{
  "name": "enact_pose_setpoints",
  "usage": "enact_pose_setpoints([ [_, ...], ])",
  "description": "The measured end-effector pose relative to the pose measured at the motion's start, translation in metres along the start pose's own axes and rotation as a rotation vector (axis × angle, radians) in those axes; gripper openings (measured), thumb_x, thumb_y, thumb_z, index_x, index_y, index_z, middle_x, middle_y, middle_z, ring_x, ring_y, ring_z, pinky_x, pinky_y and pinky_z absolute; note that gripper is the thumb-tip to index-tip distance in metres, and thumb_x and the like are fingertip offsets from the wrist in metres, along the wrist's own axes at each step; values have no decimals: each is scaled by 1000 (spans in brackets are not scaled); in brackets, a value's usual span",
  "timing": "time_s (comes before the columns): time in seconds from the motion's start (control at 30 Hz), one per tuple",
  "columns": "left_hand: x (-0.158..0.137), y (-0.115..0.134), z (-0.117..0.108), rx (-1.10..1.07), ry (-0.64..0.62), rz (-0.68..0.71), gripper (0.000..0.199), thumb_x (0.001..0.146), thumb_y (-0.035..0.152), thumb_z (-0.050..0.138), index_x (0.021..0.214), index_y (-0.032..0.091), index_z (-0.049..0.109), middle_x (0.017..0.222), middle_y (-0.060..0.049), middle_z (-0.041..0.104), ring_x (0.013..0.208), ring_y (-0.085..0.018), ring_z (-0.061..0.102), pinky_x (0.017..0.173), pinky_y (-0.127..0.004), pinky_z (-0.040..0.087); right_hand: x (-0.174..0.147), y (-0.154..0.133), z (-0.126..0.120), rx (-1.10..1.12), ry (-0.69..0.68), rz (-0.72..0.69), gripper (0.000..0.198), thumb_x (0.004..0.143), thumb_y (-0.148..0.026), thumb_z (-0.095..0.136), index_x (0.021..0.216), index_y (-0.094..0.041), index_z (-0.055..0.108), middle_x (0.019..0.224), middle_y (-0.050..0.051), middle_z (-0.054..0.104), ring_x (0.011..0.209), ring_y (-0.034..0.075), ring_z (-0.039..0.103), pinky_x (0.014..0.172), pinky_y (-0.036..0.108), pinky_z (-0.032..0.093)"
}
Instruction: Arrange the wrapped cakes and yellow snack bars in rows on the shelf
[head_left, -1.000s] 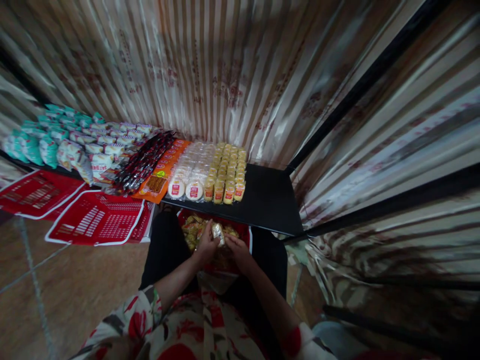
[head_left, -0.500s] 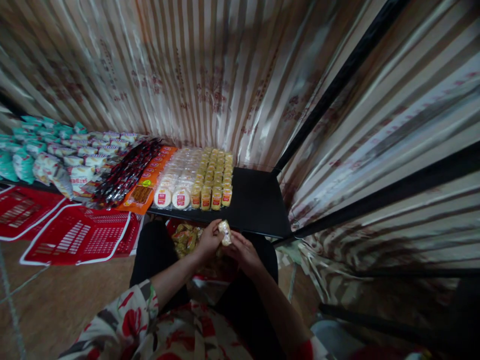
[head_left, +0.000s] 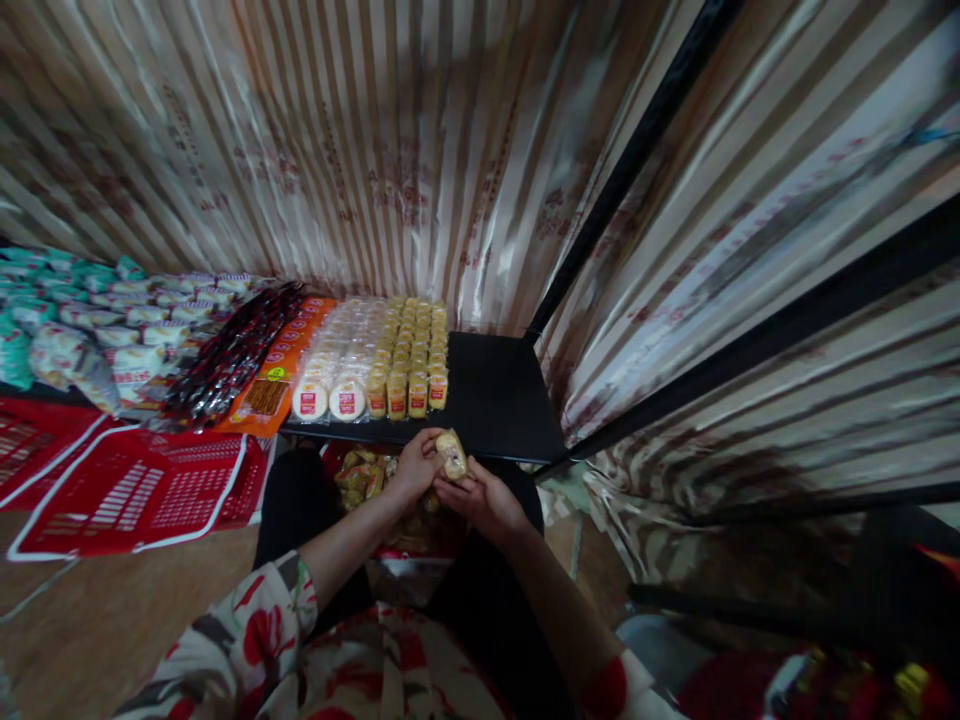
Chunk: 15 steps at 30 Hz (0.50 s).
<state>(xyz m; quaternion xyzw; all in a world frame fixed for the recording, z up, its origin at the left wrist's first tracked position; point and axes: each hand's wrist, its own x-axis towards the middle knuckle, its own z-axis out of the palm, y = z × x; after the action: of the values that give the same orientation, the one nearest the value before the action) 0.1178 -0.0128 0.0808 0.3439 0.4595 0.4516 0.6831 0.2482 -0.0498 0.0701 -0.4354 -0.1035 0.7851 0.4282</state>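
Note:
Between both hands, above my lap, is a small yellowish wrapped snack (head_left: 451, 455) in clear film. My left hand (head_left: 418, 465) pinches its left side with thumb and fingers. From the right and below, the fingers of my right hand (head_left: 484, 497) close on it. Beneath the hands, a red basket (head_left: 442, 538) between my knees holds more yellow packets (head_left: 361, 475), partly hidden by my forearms. On the black shelf (head_left: 502, 395) ahead stand rows of similar yellow packets (head_left: 407, 390), beside rows of round white wrapped crackers (head_left: 346, 398).
Further left on the shelf lie orange packs (head_left: 262, 393), dark shiny sticks (head_left: 225, 360), white bags (head_left: 139, 368) and teal bags (head_left: 15, 350). Red baskets (head_left: 142, 490) with white handles sit below left. Black metal bars (head_left: 630, 180) rise at the right before a striped curtain (head_left: 420, 130).
The snack has turned a little in my fingers, and my right hand's grip has shifted beneath it. My view has swung slightly right, so the shelf appears further left.

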Motion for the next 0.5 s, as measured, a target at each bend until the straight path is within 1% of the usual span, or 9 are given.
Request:
enact_pose_setpoints([
  [0.1,-6,8,-3,-1,-23,6,37,60,9,64,95,16,56,84,-3,67,74,-13,62,66,-22,48,-1,1,4,-27,-31,-21,32,87,-40,46,101,-13,56,97,14,67,90,20,66,87,36,47],
  [0.17,-10,11,-5,-10,-26,12,37,60,10,64,95,16,56,83,-2,67,73,-12,61,65,-21,48,-2,3,6,-8,-40,-33,32,87,-38,47,101,-10,56,97,15,67,91,19,66,86,34,48],
  [0.3,-18,13,-10,-34,-29,22,37,57,9,66,93,16,57,81,-1,66,71,-11,60,65,-21,47,-4,6,8,72,7,-19,28,90,-33,43,98,-10,56,89,13,68,85,18,67,83,31,50],
  [0.4,-24,12,-16,-40,-28,0,39,55,13,69,92,16,57,78,-1,65,68,-11,60,62,-21,46,-5,6,6,57,32,-19,26,90,-31,43,98,-9,56,88,13,69,81,18,68,78,31,53],
  [0.5,-28,10,-23,-29,-42,-27,39,53,14,70,90,16,57,80,-1,66,68,-10,59,61,-20,45,-8,4,4,17,54,-59,22,88,-27,48,97,-9,57,87,13,69,75,17,69,73,29,54],
])
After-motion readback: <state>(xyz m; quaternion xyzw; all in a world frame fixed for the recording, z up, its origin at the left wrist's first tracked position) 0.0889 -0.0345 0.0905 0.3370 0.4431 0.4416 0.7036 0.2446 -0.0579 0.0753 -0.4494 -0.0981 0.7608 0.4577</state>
